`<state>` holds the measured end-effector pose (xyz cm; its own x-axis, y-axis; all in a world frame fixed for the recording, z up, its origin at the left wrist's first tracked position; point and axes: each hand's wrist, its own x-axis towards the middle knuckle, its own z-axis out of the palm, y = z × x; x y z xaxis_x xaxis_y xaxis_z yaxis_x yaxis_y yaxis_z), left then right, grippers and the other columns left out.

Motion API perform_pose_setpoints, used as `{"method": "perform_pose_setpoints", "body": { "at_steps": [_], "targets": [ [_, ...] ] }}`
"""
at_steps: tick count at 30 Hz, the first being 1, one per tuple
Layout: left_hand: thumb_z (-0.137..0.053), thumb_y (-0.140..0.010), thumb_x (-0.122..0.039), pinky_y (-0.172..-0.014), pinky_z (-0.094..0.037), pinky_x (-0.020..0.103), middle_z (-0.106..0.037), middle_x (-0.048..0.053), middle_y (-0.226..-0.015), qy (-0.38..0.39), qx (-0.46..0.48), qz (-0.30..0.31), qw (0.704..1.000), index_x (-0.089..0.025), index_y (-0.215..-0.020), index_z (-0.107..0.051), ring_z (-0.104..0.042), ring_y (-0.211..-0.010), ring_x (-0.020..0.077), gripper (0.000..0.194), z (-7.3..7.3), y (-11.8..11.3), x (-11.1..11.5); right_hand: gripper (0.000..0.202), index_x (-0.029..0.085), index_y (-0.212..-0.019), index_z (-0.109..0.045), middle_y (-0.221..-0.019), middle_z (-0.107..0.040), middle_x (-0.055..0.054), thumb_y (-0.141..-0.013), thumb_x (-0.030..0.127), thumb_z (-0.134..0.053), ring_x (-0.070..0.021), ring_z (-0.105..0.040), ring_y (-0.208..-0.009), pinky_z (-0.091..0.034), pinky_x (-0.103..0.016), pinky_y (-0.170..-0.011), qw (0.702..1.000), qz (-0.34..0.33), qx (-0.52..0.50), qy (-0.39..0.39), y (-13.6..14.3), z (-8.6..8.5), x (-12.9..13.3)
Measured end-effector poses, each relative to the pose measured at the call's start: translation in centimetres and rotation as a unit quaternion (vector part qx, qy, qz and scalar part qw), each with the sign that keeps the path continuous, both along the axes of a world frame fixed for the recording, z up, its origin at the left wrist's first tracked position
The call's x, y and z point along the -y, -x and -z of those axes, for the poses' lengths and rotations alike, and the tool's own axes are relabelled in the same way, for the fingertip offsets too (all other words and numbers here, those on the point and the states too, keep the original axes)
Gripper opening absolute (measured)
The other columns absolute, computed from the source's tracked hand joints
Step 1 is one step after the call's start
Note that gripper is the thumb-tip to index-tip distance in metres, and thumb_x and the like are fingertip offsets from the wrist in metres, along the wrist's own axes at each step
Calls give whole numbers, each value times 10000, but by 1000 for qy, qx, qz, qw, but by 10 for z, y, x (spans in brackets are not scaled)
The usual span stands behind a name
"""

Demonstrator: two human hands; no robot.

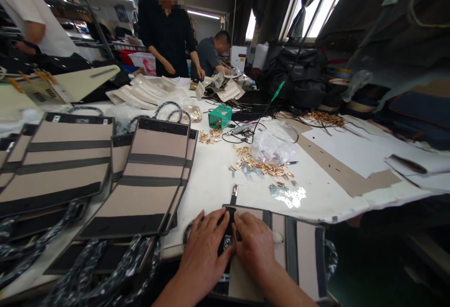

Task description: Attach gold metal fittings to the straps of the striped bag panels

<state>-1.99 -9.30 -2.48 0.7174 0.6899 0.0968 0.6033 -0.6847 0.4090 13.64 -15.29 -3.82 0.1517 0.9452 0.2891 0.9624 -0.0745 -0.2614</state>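
In front of me lies a beige bag panel (306,250) with dark bands and black edging. My left hand (206,243) rests flat on its left part, fingers apart, beside a black strip with metal fittings (228,242). Against the other side of that strip, my right hand (256,239) has its fingers bent and drawn together. A pale rounded tip (278,237) sticks out beside this hand; what it belongs to is hidden. A black tab with a metal end (234,193) projects past the panel's far edge.
Left of me lie several beige-and-black bag bodies (140,194) with wrapped handles. Gold fittings (262,165), silver metal plates (288,195), a plastic bag (273,147) and a green box (220,117) lie ahead. A person in black (165,30) stands across the table.
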Motion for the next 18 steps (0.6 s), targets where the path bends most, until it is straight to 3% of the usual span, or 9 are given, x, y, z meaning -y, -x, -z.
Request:
{"method": "perform_pose_setpoints", "body": {
  "at_steps": [6,9,12,16,18],
  "targets": [
    [-648,-867,-364,-1235,-257,555,-509,53,-1526,2,8,11,1000,-287,-1480,-450,-447,-1417,273,649,-1,5,-1,252,293,-1135,-711,-909,-722,-12,-944,221,-563,-190,-682,-803,-424,-286,-683,999,-8,-16,51,-9,-18,-1],
    [-712,-814,-403,-1244,-241,557,-478,55,-1552,23,15,7,1000,-277,-1489,-443,-432,-1430,279,737,1,6,-3,218,313,-1027,-752,-907,-743,-1,-968,334,-543,-180,-691,-828,-430,-274,-703,995,24,-49,83,-38,-37,-16],
    [-761,-762,-412,-1253,-229,559,-465,49,-1560,39,23,-1,999,-270,-1486,-449,-436,-1429,280,801,4,7,-4,293,314,-1127,-742,-1079,-750,-23,-950,427,-539,-214,-686,-955,-435,-291,-764,987,99,-33,126,-74,-48,-49],
    [-807,-708,-374,-1224,-320,538,-483,48,-1540,-14,32,5,999,-279,-1489,-447,-494,-1388,296,866,26,13,-14,272,267,-965,-783,-1031,-762,-61,-909,411,-559,-256,-687,-966,-426,-309,-740,976,142,-21,166,-98,-44,-89],
    [-776,-754,-356,-1149,-448,428,-546,26,-1486,-85,41,61,994,-307,-1475,-470,-584,-1307,262,784,47,17,-25,231,248,-890,-783,-969,-768,-69,-887,358,-580,-257,-695,-935,-419,-306,-720,975,155,-31,158,-100,-36,-101]
  ]
}}
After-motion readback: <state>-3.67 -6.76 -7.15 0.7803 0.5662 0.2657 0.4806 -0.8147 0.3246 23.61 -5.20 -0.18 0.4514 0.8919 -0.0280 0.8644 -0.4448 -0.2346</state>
